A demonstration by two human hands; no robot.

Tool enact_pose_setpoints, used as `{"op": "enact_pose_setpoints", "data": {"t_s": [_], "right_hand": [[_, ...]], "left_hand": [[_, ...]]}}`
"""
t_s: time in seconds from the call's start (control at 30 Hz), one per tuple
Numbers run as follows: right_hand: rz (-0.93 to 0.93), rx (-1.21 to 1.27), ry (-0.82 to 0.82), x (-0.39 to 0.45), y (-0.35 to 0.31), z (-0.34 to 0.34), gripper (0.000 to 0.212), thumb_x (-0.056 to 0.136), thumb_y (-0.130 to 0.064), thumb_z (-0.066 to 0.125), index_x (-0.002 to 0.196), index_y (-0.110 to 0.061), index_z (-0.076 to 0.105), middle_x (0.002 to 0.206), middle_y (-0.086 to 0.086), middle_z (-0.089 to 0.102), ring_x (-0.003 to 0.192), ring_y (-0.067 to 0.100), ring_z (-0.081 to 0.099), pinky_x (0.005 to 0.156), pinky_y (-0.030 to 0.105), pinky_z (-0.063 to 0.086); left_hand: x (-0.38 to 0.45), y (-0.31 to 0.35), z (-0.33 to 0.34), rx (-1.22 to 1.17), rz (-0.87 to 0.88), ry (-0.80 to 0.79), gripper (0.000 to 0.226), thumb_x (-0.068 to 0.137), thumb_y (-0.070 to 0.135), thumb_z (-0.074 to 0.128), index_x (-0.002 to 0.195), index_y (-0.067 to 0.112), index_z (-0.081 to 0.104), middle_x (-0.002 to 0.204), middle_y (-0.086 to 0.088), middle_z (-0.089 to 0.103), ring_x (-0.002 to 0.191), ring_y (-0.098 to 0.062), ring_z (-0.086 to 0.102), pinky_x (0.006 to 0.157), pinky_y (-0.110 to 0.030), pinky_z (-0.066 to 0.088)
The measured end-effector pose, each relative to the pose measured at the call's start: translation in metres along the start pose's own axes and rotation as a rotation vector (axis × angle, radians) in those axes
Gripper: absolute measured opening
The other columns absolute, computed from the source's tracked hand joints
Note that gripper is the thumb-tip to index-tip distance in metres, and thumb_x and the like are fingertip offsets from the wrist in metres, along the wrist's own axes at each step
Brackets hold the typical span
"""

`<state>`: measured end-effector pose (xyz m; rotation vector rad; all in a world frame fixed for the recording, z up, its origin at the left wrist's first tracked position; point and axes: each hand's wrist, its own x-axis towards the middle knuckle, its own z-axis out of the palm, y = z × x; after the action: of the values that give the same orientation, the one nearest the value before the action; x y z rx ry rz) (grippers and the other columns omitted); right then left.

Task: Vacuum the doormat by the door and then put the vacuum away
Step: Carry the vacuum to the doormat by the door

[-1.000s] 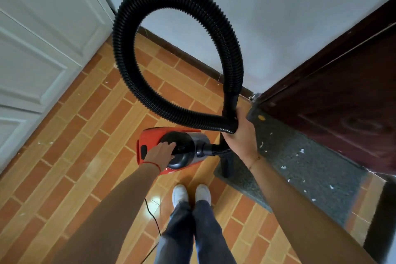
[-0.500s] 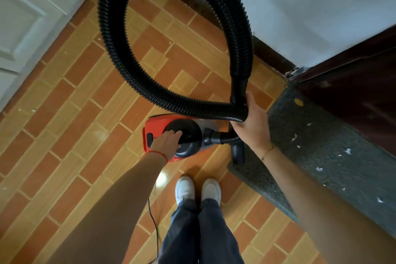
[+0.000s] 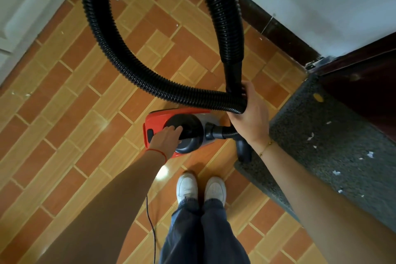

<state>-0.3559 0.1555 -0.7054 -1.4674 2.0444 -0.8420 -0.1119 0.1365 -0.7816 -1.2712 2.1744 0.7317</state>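
Observation:
A red and black vacuum (image 3: 156, 119) hangs low over the tiled floor just ahead of my feet. My left hand (image 3: 167, 139) grips its black top handle. A ribbed black hose (image 3: 150, 83) loops up out of the frame and back down. My right hand (image 3: 249, 113) holds the hose's doubled end together with the rigid tube. The black nozzle (image 3: 244, 152) points down at the near left corner of the dark grey doormat (image 3: 334, 148). White scraps and one yellow speck lie scattered on the mat.
A dark brown door (image 3: 368, 83) stands behind the mat, beside a white wall with a dark skirting board (image 3: 276, 28). White panelled doors (image 3: 19, 6) are at the left. A thin black cord (image 3: 151, 227) trails down past my legs and white shoes (image 3: 200, 186).
My view has tipped further down and closer to the floor. The vacuum and both hands keep the same grip, and the nozzle stays at the mat's corner.

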Motion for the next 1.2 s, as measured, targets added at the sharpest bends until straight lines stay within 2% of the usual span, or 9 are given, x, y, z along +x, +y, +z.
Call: {"op": "enact_pose_setpoints", "data": {"t_s": [0.13, 0.23, 0.4, 0.53, 0.6, 0.7, 0.9, 1.0, 1.2], "right_hand": [[0.013, -0.005, 0.006, -0.003, 0.0, 0.003, 0.039, 0.079, -0.018, 0.075, 0.111, -0.009, 0.055, 0.083, -0.009, 0.066, 0.063, 0.005, 0.059, 0.048, 0.008, 0.04], [0.03, -0.022, -0.002, -0.004, 0.001, 0.004, 0.042, 0.078, -0.018, 0.075, 0.112, -0.01, 0.052, 0.082, -0.01, 0.064, 0.063, 0.007, 0.059, 0.047, 0.007, 0.038], [0.085, 0.036, -0.02, -0.005, -0.002, 0.007, 0.052, 0.076, -0.017, 0.077, 0.119, -0.012, 0.049, 0.093, -0.01, 0.059, 0.071, 0.004, 0.055, 0.051, 0.009, 0.045], [0.093, 0.106, -0.045, -0.004, -0.005, 0.011, 0.058, 0.073, -0.017, 0.08, 0.12, -0.01, 0.046, 0.099, 0.0, 0.059, 0.078, 0.006, 0.056, 0.059, 0.004, 0.043], [0.097, 0.102, -0.058, -0.005, -0.007, 0.015, 0.063, 0.072, -0.021, 0.083, 0.121, -0.011, 0.045, 0.098, -0.001, 0.057, 0.076, -0.001, 0.054, 0.059, 0.003, 0.042], [0.107, 0.1, -0.087, -0.006, -0.008, 0.021, 0.067, 0.07, -0.026, 0.084, 0.122, -0.014, 0.042, 0.096, -0.001, 0.057, 0.079, -0.005, 0.056, 0.059, 0.002, 0.042], [0.1, 0.092, -0.1, -0.007, -0.012, 0.034, 0.08, 0.067, -0.03, 0.086, 0.128, -0.011, 0.038, 0.107, 0.002, 0.055, 0.084, -0.007, 0.056, 0.061, 0.0, 0.042], [0.095, 0.079, -0.145, -0.006, -0.01, 0.041, 0.09, 0.063, -0.045, 0.085, 0.131, -0.013, 0.035, 0.113, 0.004, 0.053, 0.091, 0.003, 0.057, 0.066, 0.002, 0.045], [0.097, 0.065, -0.16, -0.01, -0.007, 0.05, 0.095, 0.059, -0.043, 0.088, 0.133, -0.021, 0.033, 0.118, 0.004, 0.05, 0.105, 0.012, 0.056, 0.075, 0.013, 0.048]], "left_hand": [[-0.003, 0.002, 0.006, -0.03, -0.019, 0.058, 0.034, 0.095, 0.024, 0.056, 0.126, 0.016, 0.044, 0.101, -0.003, 0.056, 0.085, -0.016, 0.056, 0.075, -0.028, 0.053], [-0.005, 0.003, 0.014, -0.085, -0.021, 0.122, 0.037, 0.093, 0.017, 0.059, 0.127, 0.017, 0.044, 0.104, -0.003, 0.057, 0.089, -0.016, 0.053, 0.077, -0.025, 0.049], [-0.023, -0.007, 0.025, -0.262, -0.148, 0.252, 0.05, 0.093, 0.014, 0.057, 0.14, 0.01, 0.041, 0.136, -0.007, 0.048, 0.124, -0.024, 0.046, 0.101, -0.035, 0.045], [-0.042, -0.033, 0.038, -0.337, -0.275, 0.166, 0.075, 0.09, 0.012, 0.062, 0.151, 0.005, 0.018, 0.154, -0.013, 0.026, 0.142, -0.03, 0.028, 0.111, -0.039, 0.036], [-0.045, -0.046, 0.047, -0.365, -0.297, 0.113, 0.082, 0.088, 0.013, 0.063, 0.152, 0.006, 0.013, 0.155, -0.013, 0.026, 0.141, -0.031, 0.03, 0.11, -0.043, 0.038], [-0.044, -0.059, 0.057, -0.428, -0.289, 0.071, 0.077, 0.087, 0.01, 0.061, 0.151, 0.007, 0.016, 0.151, -0.013, 0.032, 0.136, -0.03, 0.037, 0.105, -0.044, 0.043], [-0.033, -0.063, 0.074, -0.499, -0.287, 0.026, 0.078, 0.092, 0.006, 0.055, 0.152, 0.001, 0.006, 0.16, -0.015, 0.007, 0.148, -0.026, 0.009, 0.119, -0.037, 0.019], [-0.025, -0.065, 0.082, -0.503, -0.281, 0.013, 0.079, 0.092, 0.006, 0.055, 0.152, 0.002, 0.004, 0.16, -0.014, 0.003, 0.148, -0.026, 0.006, 0.119, -0.037, 0.019], [-0.023, -0.065, 0.087, -0.572, -0.257, -0.011, 0.079, 0.089, -0.008, 0.046, 0.153, 0.004, 0.002, 0.16, -0.014, -0.004, 0.147, -0.031, 0.012, 0.11, -0.033, 0.031]]}}
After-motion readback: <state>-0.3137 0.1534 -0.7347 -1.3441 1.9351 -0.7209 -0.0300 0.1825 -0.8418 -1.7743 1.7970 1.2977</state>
